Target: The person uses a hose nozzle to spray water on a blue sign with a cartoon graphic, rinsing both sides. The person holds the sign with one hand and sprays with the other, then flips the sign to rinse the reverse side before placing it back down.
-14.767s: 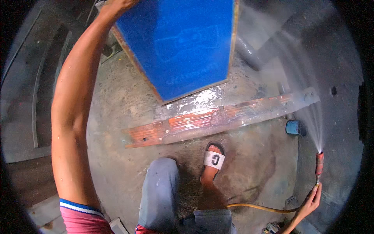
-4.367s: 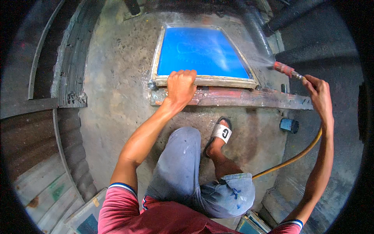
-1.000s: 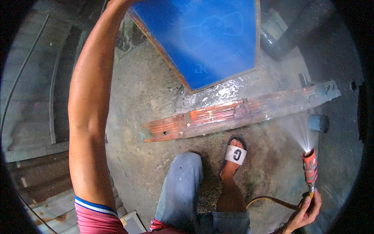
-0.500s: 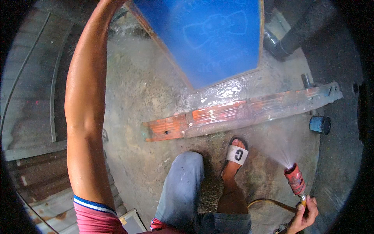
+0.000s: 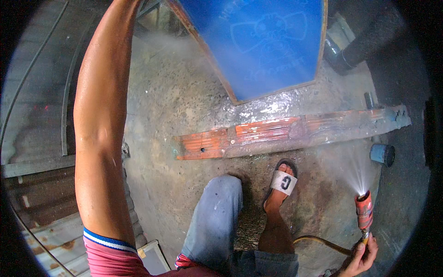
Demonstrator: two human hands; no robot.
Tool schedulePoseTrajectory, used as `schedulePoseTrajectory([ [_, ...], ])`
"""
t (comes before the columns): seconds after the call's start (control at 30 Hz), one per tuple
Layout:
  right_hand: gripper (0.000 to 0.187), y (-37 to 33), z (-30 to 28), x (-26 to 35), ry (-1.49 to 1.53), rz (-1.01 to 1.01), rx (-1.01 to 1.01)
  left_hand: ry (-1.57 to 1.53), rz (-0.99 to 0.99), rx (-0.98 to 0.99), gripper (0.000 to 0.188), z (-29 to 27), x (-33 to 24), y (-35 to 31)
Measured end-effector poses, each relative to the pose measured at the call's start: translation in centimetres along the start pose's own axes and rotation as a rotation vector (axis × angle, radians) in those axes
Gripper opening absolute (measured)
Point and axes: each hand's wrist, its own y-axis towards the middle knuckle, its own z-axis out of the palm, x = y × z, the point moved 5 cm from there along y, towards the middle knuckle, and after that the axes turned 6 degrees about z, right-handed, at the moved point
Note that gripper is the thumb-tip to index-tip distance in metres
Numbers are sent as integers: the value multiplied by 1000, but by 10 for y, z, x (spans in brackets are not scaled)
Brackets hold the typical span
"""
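Observation:
My right hand (image 5: pixel 362 256) grips the lower end of a red spray nozzle (image 5: pixel 364 212). A fan of water shoots from its tip, away from me, as fine mist. A yellow hose (image 5: pixel 323 242) runs to the hand from between my legs. Ahead stands a screen-printing screen (image 5: pixel 258 60) with a blue face, a faint line drawing on it and a worn brown frame edge; its top is cut off. My left arm (image 5: pixel 101 120) reaches up along the screen's left side, and its hand lies beyond the upper edge, so I cannot see what it touches.
A wet orange-and-grey plank (image 5: pixel 267 134) lies across the concrete floor below the screen. A small blue can (image 5: pixel 382 154) is near its right end. A dark pipe (image 5: pixel 344 60) bends at the upper right. Corrugated metal sheets (image 5: pixel 50 231) line the left. My sandalled foot (image 5: pixel 283 181) is before the plank.
My right hand and the nozzle have shifted right, and the spray points more straight ahead. The screen and plank appear slightly farther right in view. Water keeps spraying.

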Motion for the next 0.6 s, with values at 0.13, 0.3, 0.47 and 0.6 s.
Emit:
schedulePoseTrajectory([
  [0.13,22,-4,2,0,21,82,-51,17,-116,28,36,-2,5,2],
  [0.3,21,-1,18,8,23,30,37,74,-55,-44,37,3,-5,1],
  [0.47,21,2,23,10,13,37,31,5,2,-21,37,2,-4,-1],
  [0.6,21,1,28,10,60,72,-1,79,-39,-68,37,6,-15,-7],
])
